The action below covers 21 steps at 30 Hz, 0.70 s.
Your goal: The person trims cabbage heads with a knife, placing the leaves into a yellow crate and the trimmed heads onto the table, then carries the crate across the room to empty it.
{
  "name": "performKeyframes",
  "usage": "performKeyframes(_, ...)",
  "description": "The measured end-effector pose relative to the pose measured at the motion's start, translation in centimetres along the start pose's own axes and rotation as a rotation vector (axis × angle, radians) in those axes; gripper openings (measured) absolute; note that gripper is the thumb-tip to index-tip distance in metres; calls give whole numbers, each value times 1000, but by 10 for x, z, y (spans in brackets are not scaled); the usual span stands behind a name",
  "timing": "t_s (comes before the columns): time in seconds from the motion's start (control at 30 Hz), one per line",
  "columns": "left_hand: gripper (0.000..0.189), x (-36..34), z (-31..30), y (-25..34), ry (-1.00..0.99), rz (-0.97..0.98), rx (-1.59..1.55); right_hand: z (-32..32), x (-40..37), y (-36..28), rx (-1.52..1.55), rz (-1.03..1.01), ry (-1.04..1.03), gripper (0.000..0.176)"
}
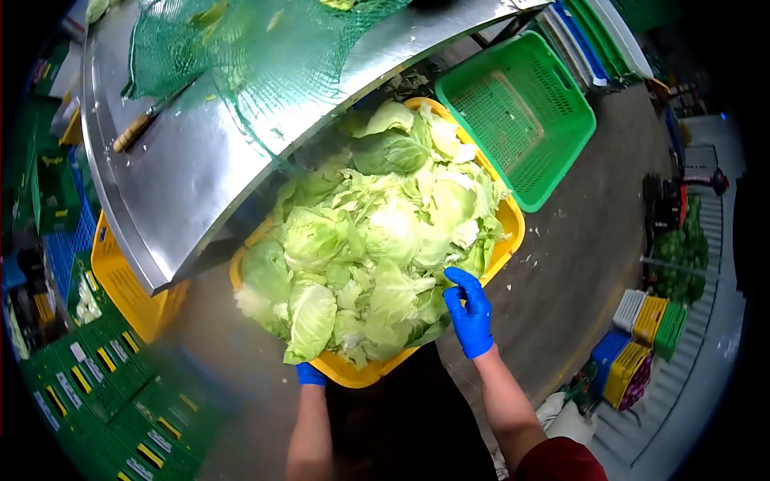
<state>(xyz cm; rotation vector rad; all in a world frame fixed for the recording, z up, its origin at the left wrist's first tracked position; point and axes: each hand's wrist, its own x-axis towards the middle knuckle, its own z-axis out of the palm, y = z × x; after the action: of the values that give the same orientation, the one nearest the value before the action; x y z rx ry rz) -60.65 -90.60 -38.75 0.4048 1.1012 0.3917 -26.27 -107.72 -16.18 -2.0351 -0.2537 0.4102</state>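
Table [188,172] crowding yellow crate [357,374], open floor [597,240] rightward

Looked forward and steeply down from the person's head, over the dark-clothed torso [409,425] at the bottom edge. Framed the left hand [311,374] and right hand [469,313] from near, below the middle, and centred roughly on the lettuce-filled yellow crate [353,374]. Took in the metal table [192,176] at upper left and reached farther off to ridged grey panelling [682,385] at right. Bowed straight edges through a wide, round field with black corners.
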Motion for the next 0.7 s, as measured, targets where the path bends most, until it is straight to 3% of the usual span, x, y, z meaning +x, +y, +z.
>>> performKeyframes(0.07,55,-14,51,5,34,-2,-174,-15,25,-3,-31,18,-68,35)
performKeyframes(0.17,56,-16,52,8,61,-9,-218,-24,90,-17,-193,-245,-40,34)
performKeyframes(0.2,52,-26,62,16,242,14,-193,-22,120,-27,-215,-344,-46,33)
performKeyframes(0.3,40,-34,23,18,537,173,118,5,226,-70,-327,-642,-41,36)
performKeyframes(0.37,25,-76,44,46,802,130,423,34,311,-64,-350,-650,-44,34)
performKeyframes(0.43,17,-114,77,63,695,312,476,62,380,-71,-626,-337,-248,38)
performKeyframes(0.5,12,-129,107,63,591,390,566,102,448,-32,-1160,-572,-532,44)
performKeyframes(0.53,10,-129,124,59,547,376,624,113,442,-34,-1016,-625,-463,47)
performKeyframes(0.6,9,-121,165,55,467,367,844,148,430,-55,-983,-532,-615,59)
performKeyframes(0.63,11,-112,184,56,420,371,1005,161,416,-40,-945,-680,-593,60)
performKeyframes(0.7,11,-91,185,41,437,314,1002,168,375,-53,-868,-705,-701,59)
